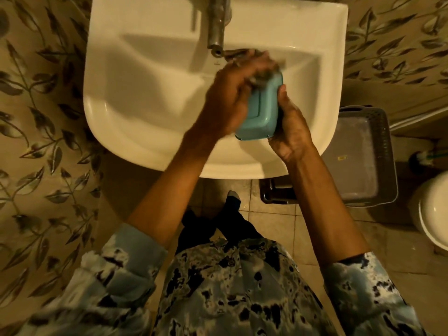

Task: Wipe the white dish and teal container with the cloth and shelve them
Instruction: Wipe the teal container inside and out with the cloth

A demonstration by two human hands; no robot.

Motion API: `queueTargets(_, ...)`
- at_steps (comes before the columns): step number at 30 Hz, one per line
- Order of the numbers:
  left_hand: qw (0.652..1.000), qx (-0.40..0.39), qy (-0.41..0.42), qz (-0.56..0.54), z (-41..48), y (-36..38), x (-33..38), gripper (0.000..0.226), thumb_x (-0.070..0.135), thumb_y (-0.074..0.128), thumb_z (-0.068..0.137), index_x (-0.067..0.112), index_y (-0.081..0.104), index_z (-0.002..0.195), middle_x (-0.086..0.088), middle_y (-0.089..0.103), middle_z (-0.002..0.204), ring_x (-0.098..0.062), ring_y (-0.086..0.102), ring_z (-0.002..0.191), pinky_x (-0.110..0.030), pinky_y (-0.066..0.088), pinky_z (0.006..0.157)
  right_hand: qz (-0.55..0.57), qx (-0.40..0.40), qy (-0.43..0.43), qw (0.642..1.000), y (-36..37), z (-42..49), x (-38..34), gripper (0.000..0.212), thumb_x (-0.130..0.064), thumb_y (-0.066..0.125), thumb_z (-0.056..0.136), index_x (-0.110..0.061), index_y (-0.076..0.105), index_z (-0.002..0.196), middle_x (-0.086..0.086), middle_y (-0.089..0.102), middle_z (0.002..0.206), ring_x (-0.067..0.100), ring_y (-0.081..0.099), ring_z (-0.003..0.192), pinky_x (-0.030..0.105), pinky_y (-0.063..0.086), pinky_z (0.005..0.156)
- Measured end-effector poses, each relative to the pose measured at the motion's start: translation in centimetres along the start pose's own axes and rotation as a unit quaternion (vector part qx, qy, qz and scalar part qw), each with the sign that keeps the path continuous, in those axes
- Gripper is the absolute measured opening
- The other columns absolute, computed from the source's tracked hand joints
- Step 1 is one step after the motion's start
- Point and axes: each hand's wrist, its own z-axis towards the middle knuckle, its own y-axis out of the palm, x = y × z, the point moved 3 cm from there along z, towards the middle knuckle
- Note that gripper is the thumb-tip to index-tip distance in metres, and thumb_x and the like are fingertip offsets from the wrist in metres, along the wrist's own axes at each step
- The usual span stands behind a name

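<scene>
Over the white sink basin I hold a teal container, bottom side up and tilted. My right hand grips its right edge and near end. My left hand is blurred and holds a dark cloth against the container's far end. The white dish is not in view.
A metal faucet juts over the basin just beyond my hands. A grey plastic basket stands on the floor to the right of the sink. Part of a white toilet shows at the right edge. Leaf-patterned tiled walls flank the sink.
</scene>
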Motion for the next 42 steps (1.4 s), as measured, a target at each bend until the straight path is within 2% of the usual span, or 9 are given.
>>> queueTargets(4, 0.995, -0.026, 0.031, 0.096, -5.1, 3.5, -0.5, 0.051, -0.009, 0.04, 0.086, 0.011, 0.053, 0.132, -0.009, 0.042, 0.148, -0.019, 0.026, 0.144, -0.051, 0.022, 0.117, 0.064, 0.044, -0.004, 0.997, -0.7, 0.8, -0.4, 0.062, -0.047, 0.052, 0.092, -0.005, 0.048, 0.137, 0.021, 0.052, 0.139, 0.033, 0.056, 0.121, 0.044, 0.05, 0.099)
queueTargets(7, 0.992, -0.031, 0.04, 0.12, -8.6, 5.2, -0.8, 0.048, -0.002, 0.038, 0.091, 0.014, 0.048, 0.136, -0.006, 0.038, 0.151, -0.017, 0.021, 0.146, -0.052, 0.016, 0.119, 0.074, 0.03, 0.019, 0.997, -2.0, 1.4, 0.4, 0.091, -0.052, 0.078, 0.067, -0.002, 0.047, 0.137, 0.025, 0.051, 0.138, 0.036, 0.052, 0.127, 0.05, 0.045, 0.105)
queueTargets(13, 0.984, 0.02, 0.031, 0.175, -2.7, 3.6, -0.8, 0.048, 0.002, 0.037, 0.09, 0.008, 0.047, 0.136, -0.015, 0.042, 0.147, -0.031, 0.031, 0.141, -0.05, 0.02, 0.118, -0.026, 0.076, -0.026, 0.996, -0.8, 0.3, 1.6, 0.032, -0.031, 0.047, 0.099, -0.007, 0.062, 0.114, 0.01, 0.069, 0.103, 0.021, 0.068, 0.085, 0.035, 0.056, 0.075)
queueTargets(22, 0.997, 0.032, -0.022, 0.069, -3.3, 3.3, -1.9, 0.054, -0.011, 0.036, 0.087, 0.009, 0.05, 0.135, -0.012, 0.04, 0.148, -0.023, 0.03, 0.141, -0.031, 0.03, 0.116, 0.136, 0.075, -0.026, 0.987, -1.4, 1.8, 0.2, 0.052, -0.044, 0.044, 0.098, -0.011, 0.048, 0.138, 0.019, 0.056, 0.136, 0.033, 0.057, 0.121, 0.045, 0.054, 0.093)
queueTargets(26, 0.992, 0.025, -0.014, 0.123, -7.1, 6.5, 0.2, 0.056, -0.005, 0.037, 0.085, 0.014, 0.048, 0.136, -0.006, 0.042, 0.149, -0.022, 0.022, 0.145, -0.038, 0.008, 0.122, 0.136, 0.098, -0.001, 0.986, -2.6, 1.2, 1.0, 0.059, -0.047, 0.045, 0.095, -0.006, 0.049, 0.137, 0.02, 0.053, 0.138, 0.032, 0.054, 0.126, 0.042, 0.048, 0.103)
queueTargets(31, 0.974, -0.049, 0.042, 0.215, -1.3, 6.5, -0.3, 0.057, -0.004, 0.044, 0.084, 0.015, 0.047, 0.138, -0.008, 0.043, 0.148, -0.027, 0.029, 0.142, -0.045, 0.014, 0.12, 0.051, 0.096, -0.026, 0.994, -2.9, 0.2, 2.0, 0.029, -0.029, 0.048, 0.098, -0.009, 0.062, 0.114, 0.012, 0.068, 0.107, 0.025, 0.066, 0.095, 0.033, 0.056, 0.077)
queueTargets(33, 0.979, -0.041, 0.022, 0.197, 0.9, 4.9, -1.6, 0.056, 0.0, 0.037, 0.085, 0.016, 0.049, 0.137, -0.009, 0.043, 0.147, -0.027, 0.032, 0.141, -0.046, 0.02, 0.119, 0.049, 0.09, -0.019, 0.995, -2.4, 0.0, 1.9, 0.036, -0.036, 0.043, 0.1, -0.011, 0.061, 0.119, 0.011, 0.068, 0.11, 0.023, 0.067, 0.092, 0.032, 0.057, 0.074)
queueTargets(37, 0.996, 0.002, -0.053, 0.069, -0.2, 2.6, -3.0, 0.053, -0.006, 0.032, 0.09, 0.007, 0.042, 0.141, -0.013, 0.036, 0.151, -0.026, 0.031, 0.142, -0.03, 0.024, 0.118, 0.098, 0.084, -0.03, 0.991, -2.2, 0.0, 1.1, 0.047, -0.04, 0.043, 0.099, -0.012, 0.05, 0.136, 0.017, 0.06, 0.131, 0.03, 0.062, 0.113, 0.044, 0.055, 0.091)
queueTargets(42, 0.998, 0.011, -0.04, 0.041, -7.7, 6.4, -1.3, 0.057, -0.004, 0.03, 0.09, 0.02, 0.041, 0.141, -0.001, 0.021, 0.157, -0.019, 0.007, 0.148, -0.045, 0.028, 0.117, 0.113, 0.084, -0.026, 0.99, -2.5, 1.2, 0.7, 0.066, -0.048, 0.057, 0.089, -0.007, 0.045, 0.139, 0.023, 0.054, 0.137, 0.037, 0.054, 0.124, 0.051, 0.046, 0.104)
